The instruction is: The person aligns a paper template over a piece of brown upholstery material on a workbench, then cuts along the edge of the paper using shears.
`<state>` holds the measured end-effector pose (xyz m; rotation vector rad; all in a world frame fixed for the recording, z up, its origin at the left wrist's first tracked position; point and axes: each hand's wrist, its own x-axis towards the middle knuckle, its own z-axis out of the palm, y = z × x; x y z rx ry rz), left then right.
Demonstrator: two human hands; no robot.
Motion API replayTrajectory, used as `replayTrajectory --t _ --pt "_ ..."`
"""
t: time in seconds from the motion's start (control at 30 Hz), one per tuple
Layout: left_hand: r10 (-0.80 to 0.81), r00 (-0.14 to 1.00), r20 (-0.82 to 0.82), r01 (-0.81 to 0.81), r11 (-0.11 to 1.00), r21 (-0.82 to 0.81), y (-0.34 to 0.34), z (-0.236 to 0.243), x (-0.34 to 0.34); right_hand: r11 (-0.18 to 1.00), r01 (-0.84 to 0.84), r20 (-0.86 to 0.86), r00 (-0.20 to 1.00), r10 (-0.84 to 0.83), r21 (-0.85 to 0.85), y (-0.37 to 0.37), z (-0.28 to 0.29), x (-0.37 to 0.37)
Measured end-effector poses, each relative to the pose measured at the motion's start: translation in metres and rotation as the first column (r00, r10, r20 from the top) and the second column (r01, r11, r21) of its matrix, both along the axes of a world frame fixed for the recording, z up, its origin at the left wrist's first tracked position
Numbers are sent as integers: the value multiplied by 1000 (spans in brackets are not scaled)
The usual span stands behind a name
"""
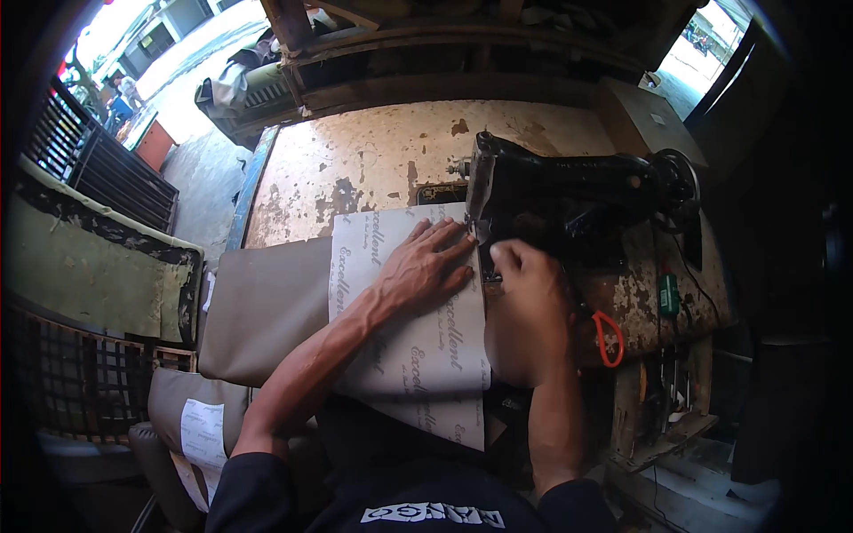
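Observation:
My left hand (pixel 433 258) lies flat with fingers spread on the white, printed backing of a sheet of upholstery material (pixel 409 355). Its fingertips reach close to the needle area of a black sewing machine (pixel 569 182). A grey-brown piece of the same kind of material (pixel 267 306) extends to the left. My right hand (pixel 530 298) is curled closed at the sheet's right edge, just in front of the machine's needle end. Motion blurs it, and whatever its fingers hold is hidden.
The worn table (pixel 320 169) has peeling paint. Right of my right hand lies a red-orange loop handle (pixel 608 339), with a small green container (pixel 668 295) farther right. More brown material (pixel 200 404) hangs at lower left. A cardboard box (pixel 653 120) stands behind the machine.

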<state>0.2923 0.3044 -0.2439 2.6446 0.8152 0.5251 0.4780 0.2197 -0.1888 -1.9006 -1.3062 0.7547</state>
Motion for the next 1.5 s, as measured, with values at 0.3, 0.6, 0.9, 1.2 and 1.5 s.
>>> replayTrajectory --t 0.3,0.6,0.9,1.2,1.5 --pt "395 887 -240 -404 915 12 -80 17 -106 983 161 -151 978 -147 92 -189 -60 -33" --pt "453 821 -347 -491 871 -25 -93 17 -162 1000 -27 -584 811 19 -5 -212 -126 -49" --pt "431 812 -394 -473 881 -11 -87 18 -161 994 102 -639 767 -57 34 -224 -121 -68" --pt "430 813 -392 -468 884 -2 -69 17 -159 990 125 -598 799 -65 60 -206 -111 -68" --pt "423 823 -379 -457 889 1 -43 14 -157 996 89 -596 801 -54 29 -210 -117 -74"
